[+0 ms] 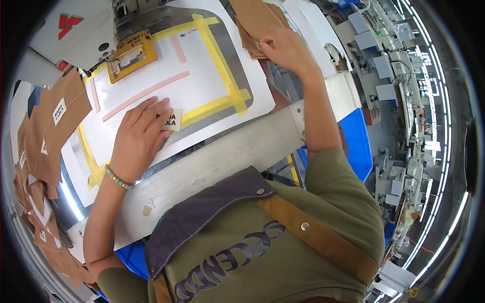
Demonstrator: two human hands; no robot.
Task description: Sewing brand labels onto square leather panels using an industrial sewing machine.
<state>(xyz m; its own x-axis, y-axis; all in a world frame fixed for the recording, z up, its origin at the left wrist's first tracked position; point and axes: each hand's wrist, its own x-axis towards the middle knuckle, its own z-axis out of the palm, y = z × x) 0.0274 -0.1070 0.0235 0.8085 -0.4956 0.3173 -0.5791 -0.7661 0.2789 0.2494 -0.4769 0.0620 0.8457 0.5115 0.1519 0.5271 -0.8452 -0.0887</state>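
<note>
My left hand (141, 131) lies with its fingers out on a small white printed label (174, 122), near the lower edge of a white template sheet (151, 55) bordered with yellow tape and marked with pink strips. My right hand (280, 48), at the upper right, pinches the edge of a brown piece in a stack of brown pieces (255, 17). Above my left hand, a yellow metal frame (144, 68) sits under the head of the white sewing machine (78, 28).
Brown pieces with white labels (45, 126) pile along the left. A metal table edge (212, 151) runs below the sheet. A blue bin (356, 141) is beside my right arm, white boards (308, 30) lie at upper right, and rows of machines (389, 171) stand beyond.
</note>
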